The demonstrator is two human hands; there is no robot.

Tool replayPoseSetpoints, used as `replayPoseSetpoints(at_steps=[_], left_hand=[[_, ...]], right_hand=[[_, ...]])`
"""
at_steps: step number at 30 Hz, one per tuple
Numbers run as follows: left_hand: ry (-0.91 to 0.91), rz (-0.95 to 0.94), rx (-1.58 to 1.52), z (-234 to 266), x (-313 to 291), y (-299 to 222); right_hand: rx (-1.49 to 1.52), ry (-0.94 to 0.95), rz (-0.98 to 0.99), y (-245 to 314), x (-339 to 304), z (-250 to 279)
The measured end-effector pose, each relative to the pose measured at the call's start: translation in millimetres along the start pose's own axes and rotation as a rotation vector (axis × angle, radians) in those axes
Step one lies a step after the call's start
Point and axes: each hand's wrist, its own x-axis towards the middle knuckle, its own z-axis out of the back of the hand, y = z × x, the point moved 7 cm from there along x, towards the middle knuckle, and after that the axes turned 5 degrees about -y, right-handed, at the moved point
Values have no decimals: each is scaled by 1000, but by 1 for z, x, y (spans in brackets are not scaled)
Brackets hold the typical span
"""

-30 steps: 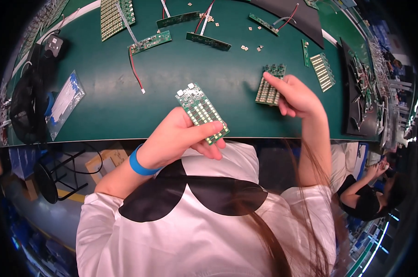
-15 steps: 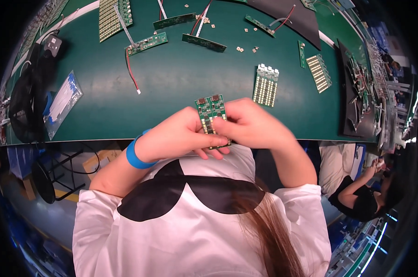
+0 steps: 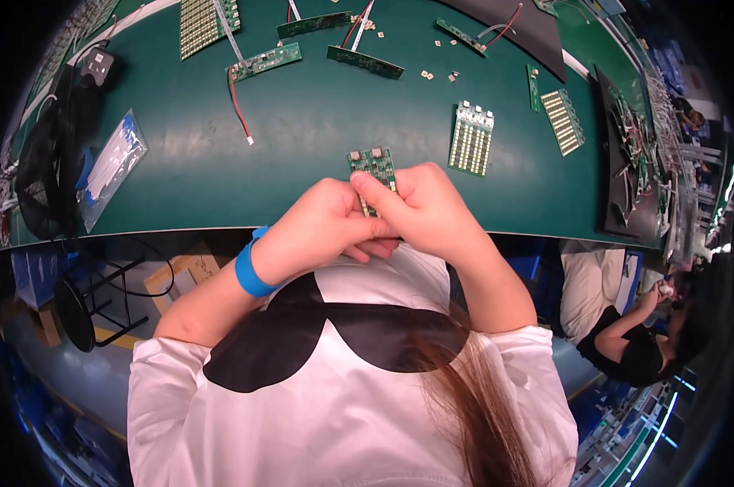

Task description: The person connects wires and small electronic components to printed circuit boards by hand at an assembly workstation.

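Just over the table's near edge I hold a small green circuit board panel [image 3: 380, 166] with two silver connectors along its far end. My left hand [image 3: 322, 223], with a blue band at the wrist, grips its lower left part. From the right side my right hand [image 3: 424, 207] grips it too, the thumb lying across its face. Both hands are closed, and they hide the near half of the panel. Forward and to the right, a similar board panel [image 3: 471, 140] with rows of bright pads and white connectors lies on the table.
Several boards with wires, such as one with a red-black lead [image 3: 265, 62], lie at the back among small loose pieces [image 3: 427, 75]. A plastic bag [image 3: 114, 172] lies left, near black cloth [image 3: 50, 170]. A dark tray of boards [image 3: 618, 162] stands right; another person [image 3: 626, 341] sits beyond.
My right thumb has moved up across the panel's face towards the connectors. The hands and panel sit slightly higher in the picture, and the view has shifted a little.
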Motion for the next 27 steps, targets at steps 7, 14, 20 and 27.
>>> replayPoseSetpoints(at_steps=[7,14,20,27], left_hand=[[-85,-91,-34,4,2,0],[-94,-109,-63,3,3,1],[-128,-134,-45,5,1,-5],[-139,-100,-71,6,5,3]], right_hand=[[-221,-93,57,9,4,6],[-385,-137,112,22,0,10],[-502,-179,92,30,-5,10],[-576,-291,145,29,-5,11]])
